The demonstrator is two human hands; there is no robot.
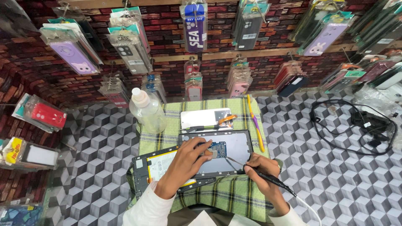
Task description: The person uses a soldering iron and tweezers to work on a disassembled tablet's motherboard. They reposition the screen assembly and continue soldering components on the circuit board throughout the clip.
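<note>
An opened tablet (234, 146) lies face down on a green plaid cloth (226, 192), its blue circuit board (217, 148) showing. My left hand (186, 161) rests on it, fingers pressing by the circuit board. My right hand (264, 171) grips a black soldering iron (268, 179) like a pen, its metal tip pointing at the board's lower right. Under my left wrist lies a second opened device (153, 165) with a yellow-edged battery.
A clear plastic bottle (146, 111) stands at the cloth's back left. A white panel (205, 117), an orange-tipped tool (226, 120) and a yellow-purple toothbrush (255, 123) lie behind the tablet. Black cables (356, 123) coil at right. Packaged phone cases (194, 27) hang on the brick-patterned wall.
</note>
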